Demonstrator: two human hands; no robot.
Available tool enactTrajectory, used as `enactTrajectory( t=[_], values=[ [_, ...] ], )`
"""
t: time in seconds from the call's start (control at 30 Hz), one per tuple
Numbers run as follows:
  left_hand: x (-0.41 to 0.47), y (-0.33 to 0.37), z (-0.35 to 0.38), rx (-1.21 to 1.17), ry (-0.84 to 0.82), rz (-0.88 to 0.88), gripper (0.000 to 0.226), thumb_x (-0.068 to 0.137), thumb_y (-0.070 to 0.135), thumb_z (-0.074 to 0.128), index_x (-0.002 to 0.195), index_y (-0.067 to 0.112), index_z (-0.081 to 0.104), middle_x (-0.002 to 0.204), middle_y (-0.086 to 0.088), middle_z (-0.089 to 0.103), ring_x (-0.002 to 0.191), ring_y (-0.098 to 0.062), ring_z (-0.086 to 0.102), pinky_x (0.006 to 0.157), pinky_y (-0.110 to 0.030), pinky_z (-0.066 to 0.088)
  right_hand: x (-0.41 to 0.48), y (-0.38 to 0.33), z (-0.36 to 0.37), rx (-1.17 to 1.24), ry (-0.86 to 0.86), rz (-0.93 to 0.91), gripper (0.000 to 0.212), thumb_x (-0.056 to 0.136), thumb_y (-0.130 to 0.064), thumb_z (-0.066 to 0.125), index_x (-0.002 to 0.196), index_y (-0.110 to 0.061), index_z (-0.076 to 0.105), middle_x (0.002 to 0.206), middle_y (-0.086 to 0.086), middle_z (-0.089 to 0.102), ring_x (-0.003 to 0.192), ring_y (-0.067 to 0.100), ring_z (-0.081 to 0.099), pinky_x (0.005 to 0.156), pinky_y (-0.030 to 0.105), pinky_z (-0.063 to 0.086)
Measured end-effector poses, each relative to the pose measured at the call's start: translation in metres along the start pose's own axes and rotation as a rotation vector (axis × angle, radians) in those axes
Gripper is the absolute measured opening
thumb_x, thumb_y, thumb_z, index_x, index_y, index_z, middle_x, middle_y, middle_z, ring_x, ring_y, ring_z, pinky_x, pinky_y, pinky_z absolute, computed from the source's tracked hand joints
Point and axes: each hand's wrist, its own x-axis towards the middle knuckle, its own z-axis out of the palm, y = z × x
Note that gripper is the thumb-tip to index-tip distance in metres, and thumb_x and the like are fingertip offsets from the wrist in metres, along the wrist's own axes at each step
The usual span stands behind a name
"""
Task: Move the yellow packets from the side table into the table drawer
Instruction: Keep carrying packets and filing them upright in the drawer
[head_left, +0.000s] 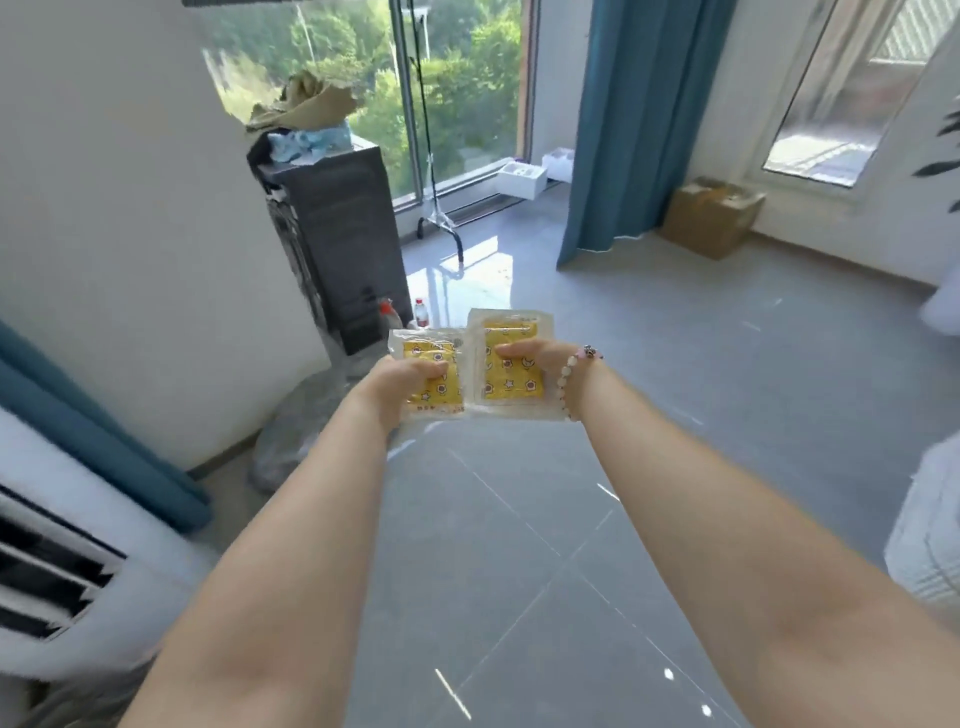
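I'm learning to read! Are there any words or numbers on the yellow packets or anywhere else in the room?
Nothing here can be read.
On the left yellow packet, held by the left hand: tiny print along the lower edge, too blurred.
On the right yellow packet, held by the right hand: only star and flower pictures show.
On the bottle with a red label: too small to read.

Bright daylight is pouring through the window (457, 93); glare is shining off the floor tiles (457, 270); edges are bending and blurring.
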Motion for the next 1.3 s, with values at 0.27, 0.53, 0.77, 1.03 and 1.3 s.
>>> enactTrajectory(
  t=[0.27, 0.53, 0.77, 1.03, 1.3],
  values=[
    [0.049, 0.021, 0.144, 0.145, -0.202, -0.033, 0.031, 0.086, 0.017, 0.067, 0.114, 0.006, 0.061, 0.102, -0.011, 0.068, 0.088, -0.023, 0.068, 0.086, -0.037, 0.054, -0.02, 0.028, -0.141, 0.105, 0.206, -0.01, 0.007, 0.09, -0.015, 0.06, 0.086, -0.012, 0.064, 0.086, 0.008, 0.067, 0.087, 0.028, 0.064, 0.1, 0.045, 0.046],
    [0.072, 0.021, 0.255, 0.194, -0.403, -0.093, 0.048, 0.084, 0.011, 0.068, 0.128, 0.006, 0.049, 0.115, -0.015, 0.065, 0.08, -0.025, 0.066, 0.066, -0.037, 0.056, -0.046, 0.066, -0.234, 0.222, 0.364, 0.028, 0.009, 0.092, -0.018, 0.057, 0.089, -0.012, 0.063, 0.094, 0.007, 0.065, 0.099, 0.026, 0.06, 0.104, 0.042, 0.042],
    [0.092, 0.033, 0.364, 0.306, -0.588, -0.076, 0.048, 0.083, 0.009, 0.069, 0.126, 0.005, 0.048, 0.105, -0.013, 0.065, 0.08, -0.026, 0.066, 0.072, -0.041, 0.056, -0.074, 0.086, -0.313, 0.32, 0.553, 0.02, 0.013, 0.093, -0.019, 0.056, 0.082, -0.015, 0.062, 0.08, 0.002, 0.066, 0.078, 0.018, 0.061, 0.094, 0.036, 0.046],
    [0.096, 0.059, 0.527, 0.479, -0.885, -0.016, 0.043, 0.085, 0.009, 0.067, 0.124, 0.004, 0.051, 0.112, -0.015, 0.066, 0.083, -0.027, 0.066, 0.073, -0.041, 0.056, -0.121, 0.111, -0.424, 0.355, 0.867, 0.081, 0.052, 0.088, -0.033, 0.06, 0.134, -0.01, 0.051, 0.141, 0.011, 0.047, 0.131, 0.028, 0.043, 0.113, 0.043, 0.029],
    [0.06, 0.048, 0.66, 0.655, -1.175, 0.002, 0.042, 0.085, 0.011, 0.067, 0.125, 0.005, 0.053, 0.11, -0.013, 0.065, 0.092, -0.029, 0.065, 0.09, -0.045, 0.052, -0.187, 0.149, -0.485, 0.636, 1.166, 0.071, 0.05, 0.083, -0.028, 0.068, 0.127, -0.009, 0.057, 0.133, 0.01, 0.056, 0.126, 0.028, 0.049, 0.111, 0.044, 0.034]
  ],
)
